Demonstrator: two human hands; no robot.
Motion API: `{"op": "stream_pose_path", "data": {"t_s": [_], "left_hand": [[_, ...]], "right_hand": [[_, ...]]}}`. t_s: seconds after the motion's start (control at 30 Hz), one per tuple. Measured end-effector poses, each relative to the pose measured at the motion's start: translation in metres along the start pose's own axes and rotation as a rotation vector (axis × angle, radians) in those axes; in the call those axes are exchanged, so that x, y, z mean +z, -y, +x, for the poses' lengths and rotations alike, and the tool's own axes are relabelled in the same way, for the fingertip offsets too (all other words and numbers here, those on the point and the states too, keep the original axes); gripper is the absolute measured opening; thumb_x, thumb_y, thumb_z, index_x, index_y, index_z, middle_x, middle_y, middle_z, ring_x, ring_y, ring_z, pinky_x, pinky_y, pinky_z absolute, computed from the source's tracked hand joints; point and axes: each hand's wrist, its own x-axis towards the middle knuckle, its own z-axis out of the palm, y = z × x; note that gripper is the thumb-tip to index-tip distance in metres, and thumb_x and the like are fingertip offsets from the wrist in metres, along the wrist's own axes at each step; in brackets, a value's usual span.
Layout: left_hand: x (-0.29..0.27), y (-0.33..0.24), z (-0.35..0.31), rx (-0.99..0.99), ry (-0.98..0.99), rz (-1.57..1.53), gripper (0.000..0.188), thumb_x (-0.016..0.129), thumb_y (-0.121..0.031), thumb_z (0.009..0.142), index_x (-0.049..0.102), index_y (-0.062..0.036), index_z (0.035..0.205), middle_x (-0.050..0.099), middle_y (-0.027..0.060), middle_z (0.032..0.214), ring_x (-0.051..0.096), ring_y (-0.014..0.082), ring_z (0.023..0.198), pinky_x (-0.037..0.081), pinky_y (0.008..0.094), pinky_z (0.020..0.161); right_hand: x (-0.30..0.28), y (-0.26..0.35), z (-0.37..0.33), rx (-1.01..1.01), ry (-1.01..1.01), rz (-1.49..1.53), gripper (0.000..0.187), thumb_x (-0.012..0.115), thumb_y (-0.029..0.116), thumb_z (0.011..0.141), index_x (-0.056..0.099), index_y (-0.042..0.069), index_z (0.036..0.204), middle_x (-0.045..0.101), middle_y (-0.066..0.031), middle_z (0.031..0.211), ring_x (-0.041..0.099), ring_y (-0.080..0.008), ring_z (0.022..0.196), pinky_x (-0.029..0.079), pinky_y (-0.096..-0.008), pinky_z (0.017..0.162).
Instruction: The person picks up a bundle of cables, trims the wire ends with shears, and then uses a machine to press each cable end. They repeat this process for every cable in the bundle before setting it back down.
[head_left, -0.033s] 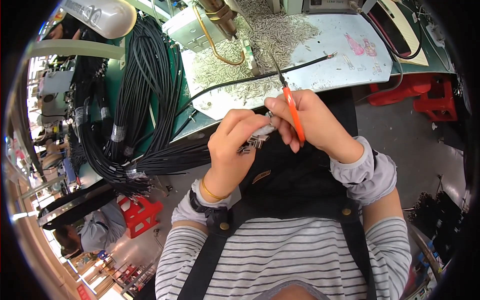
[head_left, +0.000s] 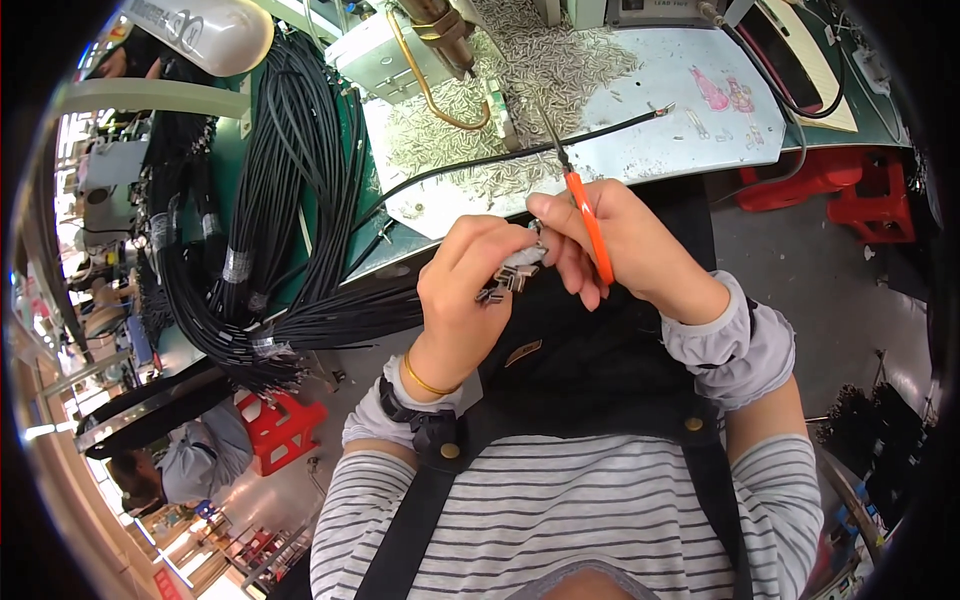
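Note:
My left hand [head_left: 458, 285] is closed around a cluster of small metal connectors [head_left: 513, 278] with a whitish, tape-like wrap [head_left: 527, 253] by its fingertips. A thick bundle of black cables [head_left: 350, 315] runs to the back of this hand, which hides whether the connectors belong to it. My right hand [head_left: 620, 240] holds orange-handled scissors [head_left: 588, 225], the slim metal tip pointing away from me over the table. Its thumb and bent fingers meet my left fingertips at the wrap. What they pinch there is too small to make out.
Beyond my hands a white board [head_left: 620, 125] carries a heap of small metal pieces [head_left: 560, 60] and one black cable [head_left: 600, 130]. A bench machine [head_left: 435, 40] stands over the heap. Coiled black cables [head_left: 290, 120] lie left. Red stools [head_left: 285, 430] and another person [head_left: 205, 460] are further off.
The connector cluster has turned slightly in my left hand, and more of its metal ends show. My right hand and the scissors have shifted only a little.

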Motion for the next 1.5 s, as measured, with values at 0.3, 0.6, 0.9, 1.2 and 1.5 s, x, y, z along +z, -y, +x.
{"op": "stream_pose_path", "data": {"t_s": [0.3, 0.6, 0.9, 1.2, 1.5], "left_hand": [[-0.01, 0.004, -0.004, -0.954, -0.037, -1.479, 0.013, 0.051, 0.001, 0.079, 0.049, -0.0046, 0.091, 0.048, 0.0014, 0.073, 0.038, 0.0058, 0.051, 0.027, 0.0168, 0.039], [-0.02, 0.003, -0.002, -1.111, 0.1, -1.623, 0.013, 0.05, -0.002, 0.08, 0.047, -0.004, 0.093, 0.047, 0.0026, 0.074, 0.031, 0.0029, 0.048, 0.019, 0.0151, 0.037], [-0.017, -0.007, 0.001, -1.115, 0.028, -1.308, 0.015, 0.055, 0.003, 0.074, 0.051, -0.0018, 0.088, 0.048, 0.0019, 0.071, 0.036, 0.0032, 0.053, 0.024, 0.0151, 0.04], [0.007, -0.013, -0.009, -0.377, -0.185, -0.415, 0.019, 0.061, 0.006, 0.073, 0.055, 0.0, 0.09, 0.054, 0.002, 0.079, 0.048, 0.005, 0.068, 0.039, 0.0158, 0.062], [-0.009, -0.02, -0.007, -0.864, -0.199, -0.904, 0.014, 0.06, 0.003, 0.075, 0.057, 0.0016, 0.088, 0.056, 0.0001, 0.076, 0.043, 0.0006, 0.059, 0.032, 0.0142, 0.05]], "right_hand": [[0.009, -0.031, 0.011, -0.726, -0.13, -0.43, 0.013, 0.06, 0.016, 0.079, 0.058, 0.004, 0.084, 0.058, -0.0044, 0.065, 0.056, -0.0126, 0.051, 0.043, -0.0221, 0.045], [0.002, -0.016, 0.006, -1.408, -0.378, -1.097, 0.021, 0.063, 0.008, 0.07, 0.06, 0.006, 0.09, 0.063, -0.0062, 0.079, 0.063, -0.0187, 0.068, 0.049, -0.0242, 0.054], [0.006, -0.034, 0.003, -1.232, -0.462, -1.01, 0.019, 0.066, 0.0, 0.066, 0.056, 0.003, 0.082, 0.064, -0.0074, 0.082, 0.063, -0.021, 0.072, 0.05, -0.0239, 0.057], [0.02, -0.044, 0.003, -0.81, -0.274, -0.289, 0.011, 0.057, 0.005, 0.08, 0.052, 0.001, 0.089, 0.063, -0.0088, 0.088, 0.063, -0.017, 0.072, 0.047, -0.0222, 0.053], [0.016, -0.035, -0.01, -0.559, -0.225, -0.248, 0.02, 0.062, 0.016, 0.078, 0.051, -0.001, 0.078, 0.059, -0.0087, 0.067, 0.058, -0.0148, 0.054, 0.041, -0.0247, 0.044]]}}
